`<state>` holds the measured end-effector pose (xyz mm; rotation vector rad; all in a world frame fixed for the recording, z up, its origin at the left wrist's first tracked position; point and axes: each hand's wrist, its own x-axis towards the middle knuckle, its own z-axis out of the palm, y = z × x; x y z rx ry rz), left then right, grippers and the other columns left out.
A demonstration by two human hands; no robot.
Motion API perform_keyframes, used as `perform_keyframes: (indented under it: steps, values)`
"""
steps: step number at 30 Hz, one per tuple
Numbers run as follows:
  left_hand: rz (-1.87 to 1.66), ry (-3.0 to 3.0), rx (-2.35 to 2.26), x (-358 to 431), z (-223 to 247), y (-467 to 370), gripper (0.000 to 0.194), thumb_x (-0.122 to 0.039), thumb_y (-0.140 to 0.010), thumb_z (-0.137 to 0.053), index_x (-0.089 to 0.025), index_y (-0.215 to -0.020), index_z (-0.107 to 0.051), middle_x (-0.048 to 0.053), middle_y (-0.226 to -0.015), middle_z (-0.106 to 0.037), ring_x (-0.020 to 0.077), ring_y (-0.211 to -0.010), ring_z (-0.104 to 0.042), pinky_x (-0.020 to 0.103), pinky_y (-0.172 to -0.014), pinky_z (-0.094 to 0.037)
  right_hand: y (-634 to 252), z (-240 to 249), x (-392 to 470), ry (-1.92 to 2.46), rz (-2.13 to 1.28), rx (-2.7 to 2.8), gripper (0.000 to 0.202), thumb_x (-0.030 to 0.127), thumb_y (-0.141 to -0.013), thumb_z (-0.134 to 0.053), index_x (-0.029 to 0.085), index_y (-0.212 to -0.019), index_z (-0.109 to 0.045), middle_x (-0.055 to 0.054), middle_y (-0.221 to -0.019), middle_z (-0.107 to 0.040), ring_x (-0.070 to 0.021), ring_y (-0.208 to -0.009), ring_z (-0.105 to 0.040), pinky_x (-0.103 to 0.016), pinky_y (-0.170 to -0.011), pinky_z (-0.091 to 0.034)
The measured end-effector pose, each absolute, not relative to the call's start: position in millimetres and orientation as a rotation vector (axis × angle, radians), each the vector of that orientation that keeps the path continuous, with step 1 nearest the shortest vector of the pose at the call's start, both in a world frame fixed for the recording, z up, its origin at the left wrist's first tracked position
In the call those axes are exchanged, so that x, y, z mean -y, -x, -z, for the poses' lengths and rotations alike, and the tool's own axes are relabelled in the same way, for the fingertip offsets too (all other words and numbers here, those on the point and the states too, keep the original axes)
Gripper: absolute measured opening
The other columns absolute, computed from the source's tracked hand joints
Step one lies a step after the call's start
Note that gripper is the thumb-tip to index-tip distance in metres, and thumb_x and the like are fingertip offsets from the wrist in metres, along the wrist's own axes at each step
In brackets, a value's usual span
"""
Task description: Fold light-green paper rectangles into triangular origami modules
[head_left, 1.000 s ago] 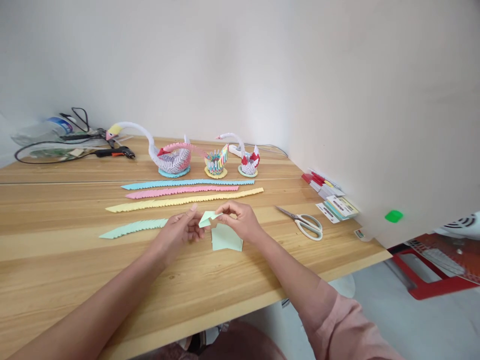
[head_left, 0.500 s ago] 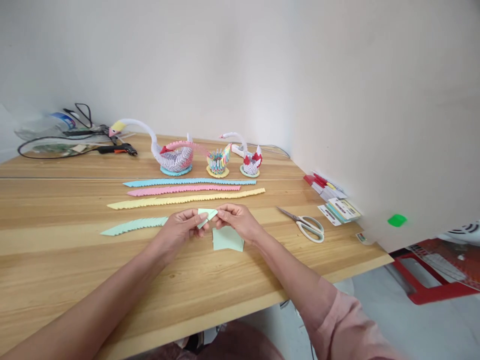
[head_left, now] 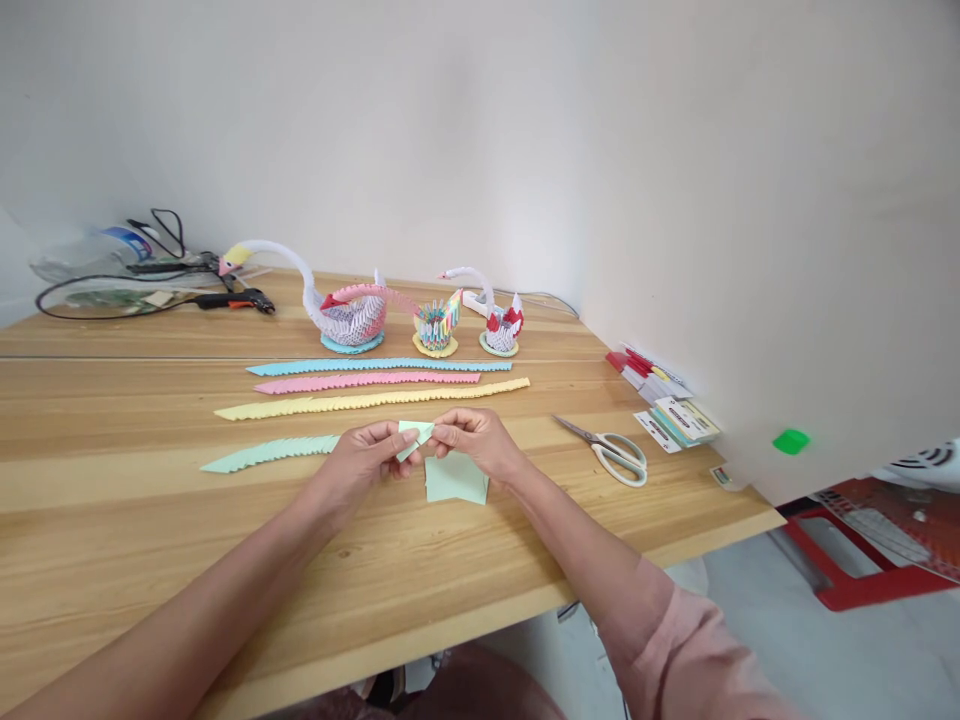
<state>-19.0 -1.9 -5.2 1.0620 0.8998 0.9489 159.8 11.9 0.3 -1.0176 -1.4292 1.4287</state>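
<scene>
A small folded piece of pale green paper (head_left: 414,434) is held above the table between my two hands. My left hand (head_left: 375,448) pinches its left side, thumb on top. At its right corner, the fingertips of my right hand (head_left: 472,438) are closed on it. Below my right hand lie flat pale green sheets (head_left: 456,480). A pale green folded-paper strip (head_left: 270,453) lies to the left, its right end meeting my left hand. Yellow (head_left: 360,402), pink (head_left: 367,381) and blue (head_left: 375,366) strips lie beyond.
Paper swans (head_left: 352,320) (head_left: 504,325) and a small multicoloured paper piece (head_left: 436,325) stand behind the strips. Scissors (head_left: 619,458) and paper packs (head_left: 679,422) lie right. Glue guns with cables (head_left: 232,300) and a plastic bottle (head_left: 97,250) are at back left.
The folded paper has tilted slightly between my fingers, and its right flap looks a little different. My hands have barely moved.
</scene>
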Motion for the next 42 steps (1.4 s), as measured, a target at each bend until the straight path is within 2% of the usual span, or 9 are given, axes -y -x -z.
perform_keyframes:
  steps: [6,12,18,23,27,36,42]
  values:
    - [-0.951,-1.108,-0.94,1,6,18,0.023,-0.038,-0.071,-0.067,-0.016,-0.066,-0.059,-0.001,-0.064,-0.063,0.0096,-0.054,-0.05,0.022,-0.054,-0.038,-159,1,-13,1.021,-1.37,1.508,0.02,0.034,-0.068,-0.067,0.015,-0.074,-0.063,0.001,-0.066,-0.063,-0.0066,-0.054,-0.053,-0.022,-0.057,-0.042]
    - [-0.957,-1.201,-1.039,2,2,17,0.027,-0.04,-0.071,-0.065,-0.017,-0.061,-0.057,-0.002,-0.06,-0.062,0.0094,-0.05,-0.048,0.023,-0.053,-0.037,-156,5,-12,1.095,-1.11,1.665,0.016,0.03,-0.074,-0.06,0.015,-0.07,-0.059,0.002,-0.063,-0.06,-0.0075,-0.054,-0.051,-0.021,-0.054,-0.041]
    - [-0.961,-1.049,-0.913,2,-3,19,0.022,-0.038,-0.07,-0.066,-0.016,-0.068,-0.059,-0.002,-0.056,-0.057,0.0094,-0.049,-0.046,0.022,-0.05,-0.035,-162,-1,-8,0.92,-1.083,1.662,0.016,0.031,-0.08,-0.055,0.018,-0.09,-0.06,-0.003,-0.081,-0.066,-0.0128,-0.074,-0.061,-0.027,-0.069,-0.049]
    - [-0.924,-1.027,-0.89,3,-5,18,0.024,-0.037,-0.069,-0.067,-0.016,-0.063,-0.057,-0.001,-0.055,-0.055,0.0096,-0.047,-0.045,0.023,-0.048,-0.036,-165,-3,-7,0.962,-0.692,1.932,0.01,0.026,-0.081,-0.056,0.022,-0.085,-0.064,-0.002,-0.083,-0.066,-0.0146,-0.078,-0.061,-0.028,-0.074,-0.046]
    - [-0.892,-1.022,-0.869,4,-6,17,0.022,-0.036,-0.07,-0.066,-0.016,-0.064,-0.058,-0.001,-0.055,-0.056,0.0092,-0.047,-0.045,0.022,-0.048,-0.035,-166,0,-9,0.9,-0.539,2.074,0.013,0.027,-0.084,-0.052,0.023,-0.089,-0.064,-0.003,-0.084,-0.066,-0.0154,-0.079,-0.06,-0.028,-0.074,-0.045]
    - [-0.84,-1.192,-0.964,4,-5,19,0.028,-0.04,-0.07,-0.064,-0.017,-0.059,-0.056,0.0,-0.057,-0.059,0.0096,-0.047,-0.046,0.023,-0.048,-0.034,-173,2,-14,0.815,-0.492,2.183,0.019,0.032,-0.087,-0.048,0.024,-0.086,-0.066,-0.005,-0.082,-0.067,-0.0172,-0.078,-0.06,-0.03,-0.073,-0.045]
    - [-0.858,-1.4,-1.058,2,-6,20,0.028,-0.043,-0.07,-0.063,-0.018,-0.058,-0.058,0.0,-0.057,-0.061,0.0117,-0.05,-0.049,0.024,-0.052,-0.037,-171,1,-14,0.86,-0.565,2.123,0.015,0.028,-0.085,-0.052,0.023,-0.081,-0.065,-0.004,-0.083,-0.067,-0.017,-0.078,-0.06,-0.03,-0.074,-0.045]
